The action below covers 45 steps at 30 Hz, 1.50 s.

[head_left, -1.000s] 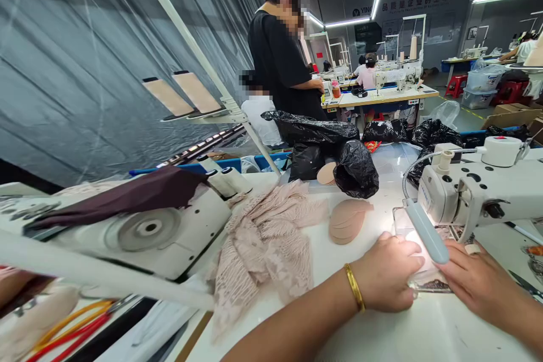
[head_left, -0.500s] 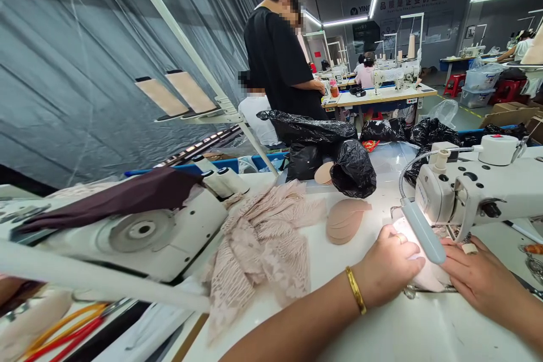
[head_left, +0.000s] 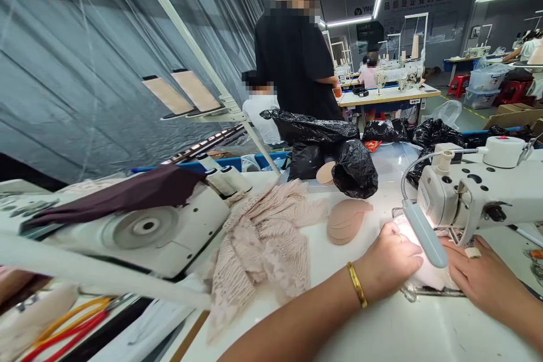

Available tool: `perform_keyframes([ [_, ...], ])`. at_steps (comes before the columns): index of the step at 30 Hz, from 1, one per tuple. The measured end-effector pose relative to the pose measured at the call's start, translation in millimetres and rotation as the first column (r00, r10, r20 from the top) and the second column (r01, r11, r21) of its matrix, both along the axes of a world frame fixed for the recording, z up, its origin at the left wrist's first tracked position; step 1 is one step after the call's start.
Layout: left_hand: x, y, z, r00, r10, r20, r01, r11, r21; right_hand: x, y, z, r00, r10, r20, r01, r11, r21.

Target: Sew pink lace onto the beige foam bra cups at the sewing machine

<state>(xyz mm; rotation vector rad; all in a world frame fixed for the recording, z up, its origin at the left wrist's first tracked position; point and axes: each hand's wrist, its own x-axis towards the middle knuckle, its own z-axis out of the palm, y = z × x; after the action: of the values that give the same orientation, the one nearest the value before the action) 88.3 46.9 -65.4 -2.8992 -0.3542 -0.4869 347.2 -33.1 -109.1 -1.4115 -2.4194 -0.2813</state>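
Observation:
A pale pink fabric piece (head_left: 428,276) lies under the head of a white sewing machine (head_left: 441,186), lit by a grey lamp (head_left: 425,233). My left hand (head_left: 392,260), with a gold bracelet at the wrist, has its fingers curled on the left edge of the fabric, gripping it. On the right, my right hand (head_left: 477,271) rests flat beside the needle area, its fingers stretched over the fabric and partly hidden behind the lamp and machine. A pale band wraps one of its fingers. Left of my hands sits a stack of beige cup-shaped pieces (head_left: 348,223).
Crumpled beige lace (head_left: 267,243) covers the table's middle. Black plastic bags (head_left: 354,167) stand behind it. At left are a second machine (head_left: 144,232) under dark cloth (head_left: 119,198), thread cones (head_left: 197,90) on a stand, and red and yellow-handled tools (head_left: 72,322). A co-worker (head_left: 294,62) stands beyond.
The standing co-worker has turned further away and shifted right. The whole view has moved slightly. Both my hands stay in almost the same place on the fabric.

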Motion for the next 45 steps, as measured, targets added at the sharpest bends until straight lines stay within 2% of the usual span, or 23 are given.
perform_keyframes([
  [3,1,1,0.0,1.0,0.01,0.022,-0.009,0.998,-0.059,0,2,-1.1,1.0,0.009,-0.006,-0.009,1.0,0.015],
  [9,3,-1,-3.0,0.999,0.031,0.031,-0.029,0.997,-0.068,0,3,4.9,1.0,0.021,0.019,-0.021,1.0,-0.007],
  [16,3,1,-1.2,0.999,0.049,-0.022,-0.05,0.998,-0.035,3,-3,5.3,0.991,-0.04,-0.125,0.051,0.995,0.087],
  [22,4,3,-3.9,0.998,0.057,-0.026,-0.058,0.998,-0.022,3,0,10.7,0.993,-0.056,-0.106,0.058,0.998,0.019],
  [26,5,-1,-4.7,0.999,0.052,0.0,-0.052,0.998,-0.028,-1,0,14.2,0.986,-0.047,-0.16,0.054,0.998,0.042],
  [34,6,1,-5.3,0.997,0.041,0.068,-0.039,0.999,-0.031,2,-3,7.6,0.973,-0.085,-0.215,0.09,0.996,0.011],
  [37,6,-2,-3.5,0.997,0.056,0.06,-0.054,0.998,-0.038,2,-7,11.4,0.975,-0.037,-0.218,0.033,0.999,-0.023],
  [42,3,-27,1.2,0.996,0.03,0.09,-0.025,0.998,-0.06,0,-15,22.5,0.97,0.136,-0.201,-0.183,0.955,-0.236],
  [45,3,-35,2.2,0.996,0.02,0.085,-0.014,0.998,-0.06,1,-15,22.9,0.969,0.145,-0.198,-0.196,0.944,-0.267],
])
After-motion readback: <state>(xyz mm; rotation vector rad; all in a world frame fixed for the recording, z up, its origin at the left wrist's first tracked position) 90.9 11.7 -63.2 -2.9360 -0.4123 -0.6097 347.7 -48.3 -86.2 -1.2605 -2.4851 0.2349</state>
